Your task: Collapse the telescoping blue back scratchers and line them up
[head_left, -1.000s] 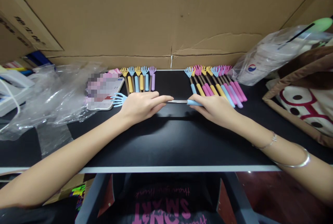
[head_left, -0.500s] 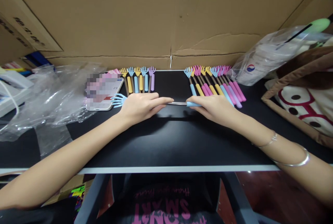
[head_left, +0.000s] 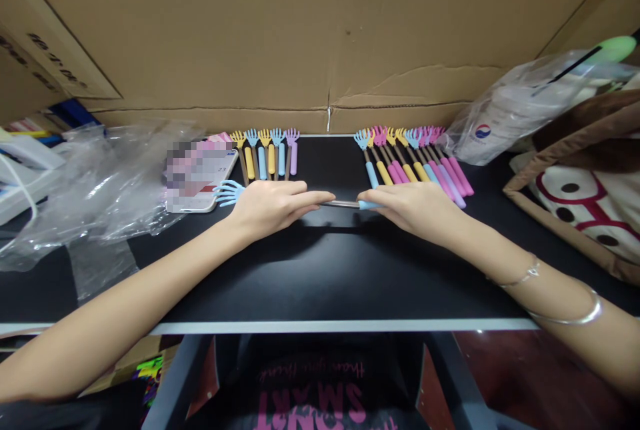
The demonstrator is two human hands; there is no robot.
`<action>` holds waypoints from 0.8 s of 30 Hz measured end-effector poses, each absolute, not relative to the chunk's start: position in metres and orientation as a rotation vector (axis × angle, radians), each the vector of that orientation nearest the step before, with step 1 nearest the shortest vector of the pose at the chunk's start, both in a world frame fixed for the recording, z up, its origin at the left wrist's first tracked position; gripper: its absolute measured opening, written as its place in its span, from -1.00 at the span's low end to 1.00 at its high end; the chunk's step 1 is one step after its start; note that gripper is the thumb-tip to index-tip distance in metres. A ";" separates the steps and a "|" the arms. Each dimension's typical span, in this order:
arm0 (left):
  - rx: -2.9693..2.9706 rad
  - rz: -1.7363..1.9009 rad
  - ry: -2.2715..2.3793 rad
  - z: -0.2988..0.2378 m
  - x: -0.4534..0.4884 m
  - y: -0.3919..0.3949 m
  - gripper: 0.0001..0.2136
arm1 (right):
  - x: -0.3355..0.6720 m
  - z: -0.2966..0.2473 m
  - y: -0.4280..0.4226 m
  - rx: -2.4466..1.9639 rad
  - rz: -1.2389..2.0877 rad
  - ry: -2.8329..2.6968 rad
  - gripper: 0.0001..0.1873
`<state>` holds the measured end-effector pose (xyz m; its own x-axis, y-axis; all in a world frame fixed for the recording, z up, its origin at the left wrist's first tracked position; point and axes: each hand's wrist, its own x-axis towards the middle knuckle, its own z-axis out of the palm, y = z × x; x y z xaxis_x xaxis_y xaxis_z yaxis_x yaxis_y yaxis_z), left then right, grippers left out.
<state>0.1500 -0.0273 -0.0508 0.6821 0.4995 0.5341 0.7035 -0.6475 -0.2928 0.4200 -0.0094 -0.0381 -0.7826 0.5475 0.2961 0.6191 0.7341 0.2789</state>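
Observation:
I hold a telescopic back scratcher [head_left: 344, 204] level over the black desk [head_left: 320, 270]. Its light-blue claw head [head_left: 228, 192] sticks out to the left of my left hand [head_left: 273, 207], whose fingers are closed along the metal shaft. My right hand [head_left: 415, 207] is closed round the blue handle end. Only a short stretch of shaft shows between the two hands.
A row of short scratchers [head_left: 267, 153] lies at the back centre-left, a larger bunch [head_left: 415, 160] at back right. A phone [head_left: 200, 177] and crumpled plastic [head_left: 95, 183] sit on the left, a plastic bag [head_left: 515, 110] and a tote bag [head_left: 580, 197] on the right. A cardboard wall [head_left: 320, 37] stands behind.
My right hand has slid slightly left along the scratcher, so the bare shaft between my hands is shorter. The left hand has stayed in place.

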 end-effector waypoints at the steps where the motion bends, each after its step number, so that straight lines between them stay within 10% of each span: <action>1: -2.406 -0.580 -0.943 -0.051 0.151 -0.028 -0.73 | 0.420 -0.038 -0.010 -0.944 -0.539 -2.734 -0.69; 24: -2.447 -0.617 -1.107 -0.054 0.155 -0.031 -0.70 | 0.419 -0.039 -0.012 -1.015 -0.384 -2.673 -0.75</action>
